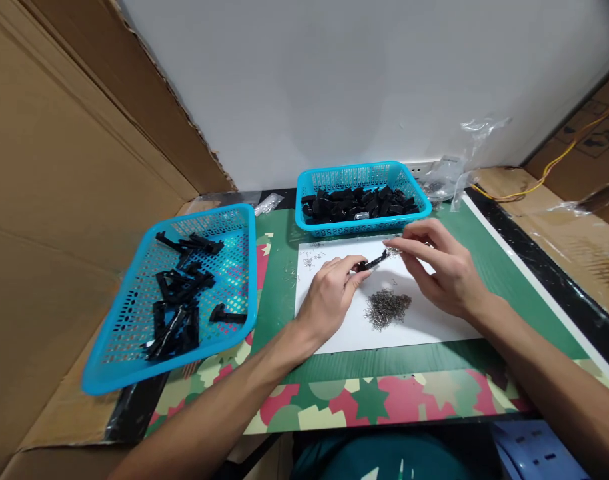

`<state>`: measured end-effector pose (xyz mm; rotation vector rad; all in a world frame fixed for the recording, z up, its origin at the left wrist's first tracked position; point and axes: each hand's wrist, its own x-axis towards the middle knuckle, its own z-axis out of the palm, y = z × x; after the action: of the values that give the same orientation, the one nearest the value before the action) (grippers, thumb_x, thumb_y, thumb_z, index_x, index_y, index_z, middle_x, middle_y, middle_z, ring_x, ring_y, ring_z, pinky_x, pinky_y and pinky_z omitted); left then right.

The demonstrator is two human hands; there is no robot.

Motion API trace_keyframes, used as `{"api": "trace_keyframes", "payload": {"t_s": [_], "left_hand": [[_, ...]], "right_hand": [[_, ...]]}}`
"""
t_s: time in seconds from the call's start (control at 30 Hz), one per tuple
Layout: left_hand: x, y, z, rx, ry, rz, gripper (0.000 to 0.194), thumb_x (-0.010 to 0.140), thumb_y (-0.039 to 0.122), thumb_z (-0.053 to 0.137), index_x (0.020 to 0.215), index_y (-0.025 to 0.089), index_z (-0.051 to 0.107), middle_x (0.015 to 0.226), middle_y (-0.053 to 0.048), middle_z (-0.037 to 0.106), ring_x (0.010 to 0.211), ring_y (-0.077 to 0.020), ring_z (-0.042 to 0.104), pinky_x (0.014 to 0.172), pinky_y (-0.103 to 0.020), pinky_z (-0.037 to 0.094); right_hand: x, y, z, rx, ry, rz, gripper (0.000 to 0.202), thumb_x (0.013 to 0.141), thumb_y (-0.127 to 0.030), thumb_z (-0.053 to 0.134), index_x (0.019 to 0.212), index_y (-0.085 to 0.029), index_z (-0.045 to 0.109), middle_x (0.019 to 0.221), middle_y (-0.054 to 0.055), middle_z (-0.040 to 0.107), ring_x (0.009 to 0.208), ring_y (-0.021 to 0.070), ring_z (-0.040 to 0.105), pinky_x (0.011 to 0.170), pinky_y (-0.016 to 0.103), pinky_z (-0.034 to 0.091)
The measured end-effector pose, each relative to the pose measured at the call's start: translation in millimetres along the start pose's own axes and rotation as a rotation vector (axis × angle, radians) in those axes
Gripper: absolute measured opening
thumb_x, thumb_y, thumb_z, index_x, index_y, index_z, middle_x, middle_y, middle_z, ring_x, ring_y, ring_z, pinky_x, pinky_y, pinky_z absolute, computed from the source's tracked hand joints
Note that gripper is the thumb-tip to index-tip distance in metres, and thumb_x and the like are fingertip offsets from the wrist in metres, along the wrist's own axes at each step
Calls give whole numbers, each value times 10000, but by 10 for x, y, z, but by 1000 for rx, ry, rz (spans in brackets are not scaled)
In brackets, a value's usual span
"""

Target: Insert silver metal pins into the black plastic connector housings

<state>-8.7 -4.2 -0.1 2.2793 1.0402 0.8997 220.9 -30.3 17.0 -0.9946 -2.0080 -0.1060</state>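
- Two bare hands work above a white sheet (352, 333), the landmark here, which lies on the green tabletop (274, 287).
- Left hand (332, 290), over the sheet's left half: thumb and fingers are closed in a pinch on one end of a slim black part (377, 261).
- That black part is held above the middle of the sheet, its free end pointing toward the right hand.
- Right hand (439, 267), over the sheet's right half: fingers are bent and partly spread, the fingertips close to the free end of the black part; whether they grip anything cannot be told.
- One dense pile of tiny metal pieces (388, 309) sits on the sheet, nearer the person than the black part.
- A looser scatter of tiny pieces (308, 261) lies at the sheet's far left corner.
- Left of the sheet, a tilted blue basket (229, 250) holds several long black parts (184, 287).
- Just beyond the sheet, another blue basket (364, 231) holds a heap of black pieces (364, 202).
- Past the sheet's far right corner are clear plastic bags (447, 177); farther right runs a yellow wire (547, 170).
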Motion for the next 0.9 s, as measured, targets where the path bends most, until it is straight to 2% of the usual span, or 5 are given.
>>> {"api": "trace_keyframes", "payload": {"t_s": [0.2,0.4,0.53,0.7,0.9], "left_hand": [[8,-22,12,56,-52,5,139,984,187,708,1121,184,733,991,-38,772,947,-226,693,875,-399,534],[-15,-43,38,148,-108,110,164,983,188,711,1140,193,759,1063,-45,769,987,-229,666,884,-405,494],[-37,-24,48,290,-132,178,122,992,232,705,1086,183,765,1079,-45,755,978,-232,630,831,-385,459],[-47,-14,59,337,-107,205,106,990,243,709,1053,173,760,1066,-42,727,989,-230,613,813,-368,442],[-54,-17,79,373,-119,220,95,1015,247,681,1024,175,742,1062,-38,726,986,-223,627,815,-367,418]], "right_hand": [[-14,102,-44,-164,38,12,335,1009,-96,609,1195,-327,764,1202,96,694,1117,262,676,930,456,597],[29,-81,14,49,301,302,47,957,-205,745,953,-247,767,890,41,779,772,198,755,717,349,655],[58,-211,171,370,207,539,170,961,-301,741,834,-198,695,809,40,761,666,178,747,653,318,665],[41,-223,264,391,50,547,168,936,-298,759,813,-197,705,808,33,778,680,171,748,646,283,641],[37,-255,242,294,23,506,172,930,-310,768,800,-202,735,731,16,769,632,165,731,615,263,625]]}}
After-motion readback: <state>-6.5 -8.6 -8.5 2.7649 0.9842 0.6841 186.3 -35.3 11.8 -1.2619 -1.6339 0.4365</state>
